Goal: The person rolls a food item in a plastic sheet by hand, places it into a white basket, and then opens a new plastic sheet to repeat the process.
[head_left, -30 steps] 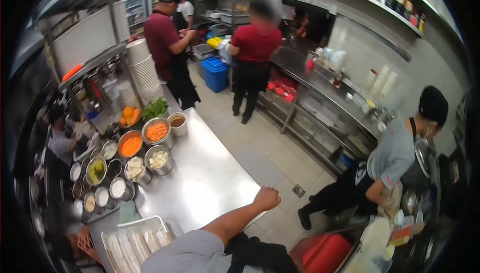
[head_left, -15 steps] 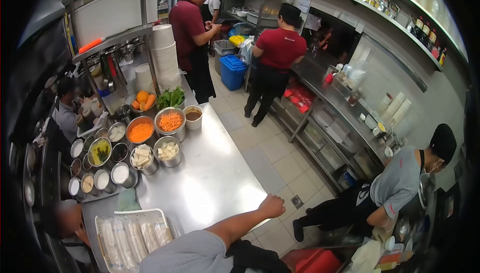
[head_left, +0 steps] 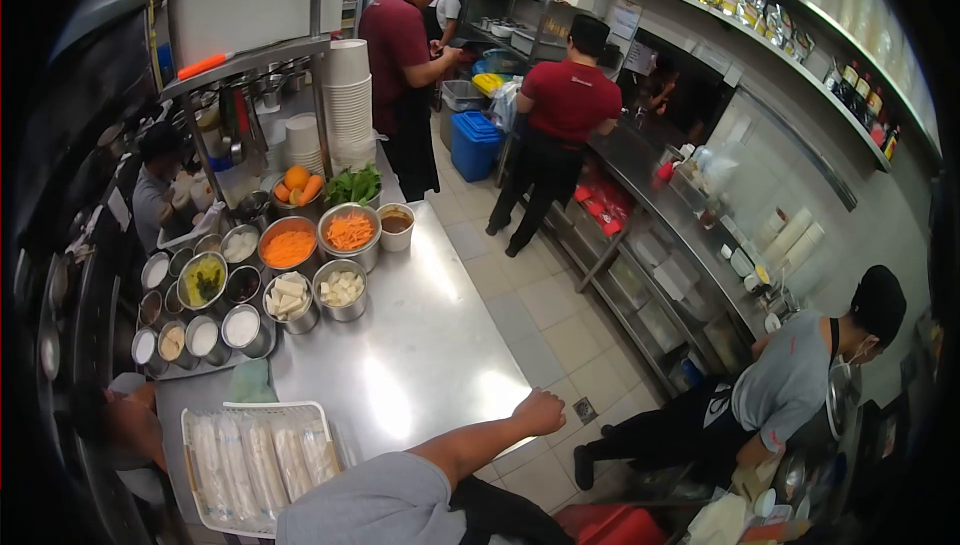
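From the bottom of the head view, a bare forearm in a grey short sleeve reaches to the right. It ends in my left hand [head_left: 540,412], curled into a loose fist by the corner of the steel table [head_left: 410,330], with nothing showing in its fingers. Behind this arm, a white plastic basket [head_left: 325,435] holds long clear-wrapped packs [head_left: 255,465]. Next to it lies a green cloth [head_left: 252,382]. My right hand is out of the picture.
Metal pots of shredded carrot [head_left: 350,232], white cubes [head_left: 342,288] and other foods crowd the table's far left, near stacked white tubs [head_left: 349,100]. Several co-workers stand around, one in grey [head_left: 785,385] at right. A blue bin [head_left: 475,145] stands on the tiled floor.
The view has shifted slightly, so the pots and the far co-workers appear a little further right. My left fist stays at the table corner. The person at lower left has moved their head.
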`<move>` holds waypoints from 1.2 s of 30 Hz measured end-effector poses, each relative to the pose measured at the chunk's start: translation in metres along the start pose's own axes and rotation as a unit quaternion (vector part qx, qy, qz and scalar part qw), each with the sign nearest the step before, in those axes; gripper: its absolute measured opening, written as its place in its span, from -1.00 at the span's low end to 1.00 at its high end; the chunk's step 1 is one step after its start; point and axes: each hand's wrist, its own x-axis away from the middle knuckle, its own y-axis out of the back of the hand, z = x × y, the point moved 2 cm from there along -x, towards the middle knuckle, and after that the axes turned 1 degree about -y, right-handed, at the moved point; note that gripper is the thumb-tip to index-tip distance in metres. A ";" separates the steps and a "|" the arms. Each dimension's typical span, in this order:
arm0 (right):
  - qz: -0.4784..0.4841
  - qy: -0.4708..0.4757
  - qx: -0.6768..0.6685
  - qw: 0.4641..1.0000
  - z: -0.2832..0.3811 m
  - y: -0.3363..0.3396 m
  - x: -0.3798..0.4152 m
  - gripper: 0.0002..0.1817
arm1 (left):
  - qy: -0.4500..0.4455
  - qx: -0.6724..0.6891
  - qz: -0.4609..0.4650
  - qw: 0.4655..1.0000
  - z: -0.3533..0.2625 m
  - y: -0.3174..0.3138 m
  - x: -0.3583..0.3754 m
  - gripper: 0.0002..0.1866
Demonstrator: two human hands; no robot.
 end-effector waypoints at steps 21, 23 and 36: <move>-0.139 0.238 -0.418 0.866 0.301 0.359 0.087 -0.76 | -0.006 -0.004 -0.007 1.000 0.005 -0.010 -0.005 -0.65; -0.122 0.345 -0.450 0.814 0.359 0.407 0.140 -0.72 | -0.010 -0.018 0.002 1.000 0.003 -0.010 -0.007 -0.65; 0.052 0.734 -0.255 0.627 0.512 0.475 0.274 -0.33 | 0.015 -0.001 -0.002 1.000 -0.009 -0.002 -0.010 -0.70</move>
